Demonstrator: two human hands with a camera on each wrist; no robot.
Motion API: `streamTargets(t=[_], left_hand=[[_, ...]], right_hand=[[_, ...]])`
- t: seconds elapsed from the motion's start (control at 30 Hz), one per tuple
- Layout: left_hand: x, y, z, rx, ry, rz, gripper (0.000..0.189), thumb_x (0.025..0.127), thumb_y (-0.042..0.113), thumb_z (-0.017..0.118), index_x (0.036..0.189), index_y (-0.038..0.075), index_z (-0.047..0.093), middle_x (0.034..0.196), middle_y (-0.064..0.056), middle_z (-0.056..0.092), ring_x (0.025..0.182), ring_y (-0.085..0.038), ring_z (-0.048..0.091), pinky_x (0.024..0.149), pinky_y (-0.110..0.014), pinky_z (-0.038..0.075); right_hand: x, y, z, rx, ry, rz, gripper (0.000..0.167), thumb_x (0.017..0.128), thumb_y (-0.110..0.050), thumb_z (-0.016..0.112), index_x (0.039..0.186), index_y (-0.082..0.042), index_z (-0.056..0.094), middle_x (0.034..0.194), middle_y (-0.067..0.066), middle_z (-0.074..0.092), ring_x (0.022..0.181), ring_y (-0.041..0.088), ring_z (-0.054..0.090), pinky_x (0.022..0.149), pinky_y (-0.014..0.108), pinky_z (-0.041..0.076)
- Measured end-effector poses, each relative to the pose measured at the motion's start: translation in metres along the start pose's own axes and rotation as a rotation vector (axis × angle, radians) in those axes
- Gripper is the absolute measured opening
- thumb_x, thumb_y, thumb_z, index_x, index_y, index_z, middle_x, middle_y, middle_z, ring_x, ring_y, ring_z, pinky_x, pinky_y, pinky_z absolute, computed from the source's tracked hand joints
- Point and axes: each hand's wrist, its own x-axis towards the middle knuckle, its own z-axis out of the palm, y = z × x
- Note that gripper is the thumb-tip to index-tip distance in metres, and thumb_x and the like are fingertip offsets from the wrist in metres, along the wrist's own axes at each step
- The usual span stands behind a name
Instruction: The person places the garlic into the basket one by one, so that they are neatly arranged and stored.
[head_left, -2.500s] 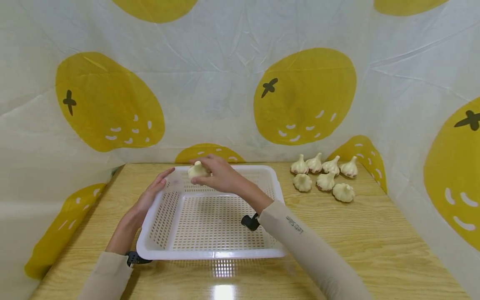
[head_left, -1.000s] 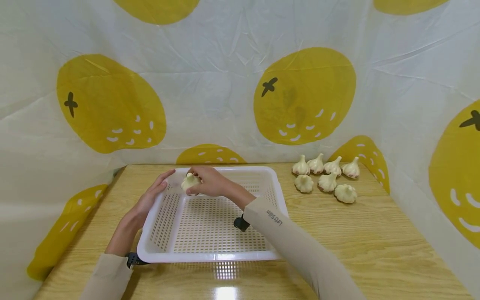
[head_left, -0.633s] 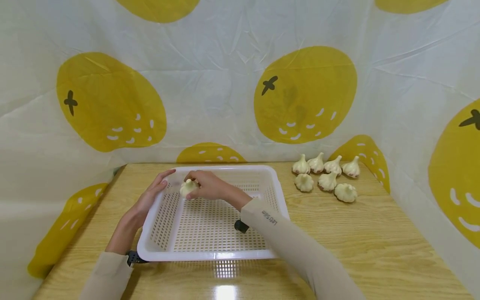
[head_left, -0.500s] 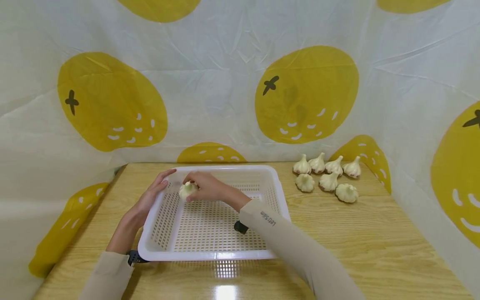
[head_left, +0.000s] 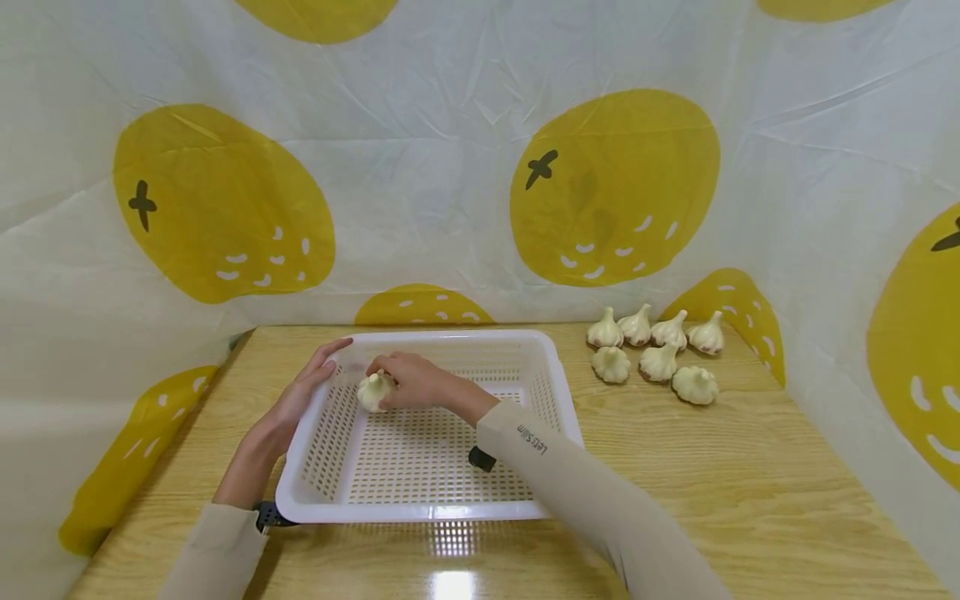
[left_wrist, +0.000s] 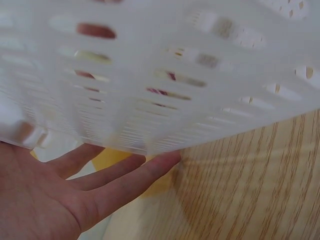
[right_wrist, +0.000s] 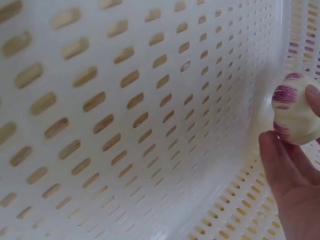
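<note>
In the head view my right hand (head_left: 412,381) reaches into a white plastic basket (head_left: 420,511) with slotted walls. It pinches a pale garlic bulb (head_left: 373,392) near the basket's far left corner. The right wrist view shows purple streaks on this garlic bulb (right_wrist: 290,110), with thumb and fingers around it; whether it touches the basket floor I cannot tell. Against the basket's left side rests my left hand (head_left: 296,400). Seen from the left wrist, the left hand's fingers (left_wrist: 120,187) are extended along the outside of the slotted wall.
Several garlic bulbs (head_left: 658,363) stand in two loose rows on the wooden table (head_left: 712,483), right of the basket. A sheet with a yellow fruit print (head_left: 420,208) hangs behind the table and along both sides.
My right hand has carried the garlic bulb left and down, from above the basket's far rim into its far left corner area. The left hand has stayed at the basket's side.
</note>
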Motion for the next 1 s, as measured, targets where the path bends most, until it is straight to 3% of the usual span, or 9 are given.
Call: streamTargets(t=[0.27, 0.47, 0.67, 1.0], left_hand=[[-0.0021, 0.0010, 0.0016, 0.001, 0.011, -0.007, 0.053, 0.114, 0.042, 0.022, 0.165, 0.032, 0.010, 0.161, -0.025, 0.025, 0.122, -0.022, 0.057, 0.093, -0.051, 0.053], [-0.0020, 0.0025, 0.0033, 0.012, 0.023, -0.019, 0.053, 0.114, 0.043, 0.022, 0.165, 0.033, 0.010, 0.163, -0.025, 0.024, 0.124, -0.026, 0.055, 0.092, -0.050, 0.053], [-0.0001, 0.0028, 0.0033, 0.010, 0.020, -0.019, 0.054, 0.114, 0.043, 0.023, 0.165, 0.033, 0.009, 0.163, -0.025, 0.023, 0.126, -0.027, 0.053, 0.093, -0.050, 0.053], [-0.0009, 0.0022, 0.0033, 0.013, 0.020, -0.015, 0.053, 0.114, 0.043, 0.022, 0.165, 0.033, 0.009, 0.164, -0.024, 0.023, 0.127, -0.026, 0.053, 0.093, -0.049, 0.053]], right_hand=[[-0.0016, -0.0014, 0.0023, -0.009, -0.024, 0.001, 0.050, 0.092, -0.024, 0.078, 0.138, -0.013, 0.062, 0.121, 0.007, 0.068, 0.097, 0.012, 0.055, 0.082, 0.023, 0.044], [-0.0036, -0.0003, 0.0038, -0.027, -0.043, -0.008, 0.050, 0.093, -0.026, 0.078, 0.139, -0.014, 0.062, 0.115, 0.006, 0.069, 0.096, 0.012, 0.057, 0.082, 0.024, 0.045], [-0.0043, 0.0021, 0.0045, -0.058, -0.041, -0.006, 0.049, 0.095, -0.028, 0.076, 0.140, -0.014, 0.061, 0.120, 0.005, 0.070, 0.103, 0.014, 0.060, 0.087, 0.027, 0.048], [-0.0053, 0.0012, 0.0041, -0.020, -0.059, 0.005, 0.051, 0.095, -0.027, 0.076, 0.141, -0.012, 0.058, 0.130, 0.008, 0.068, 0.111, 0.018, 0.062, 0.094, 0.030, 0.050]])
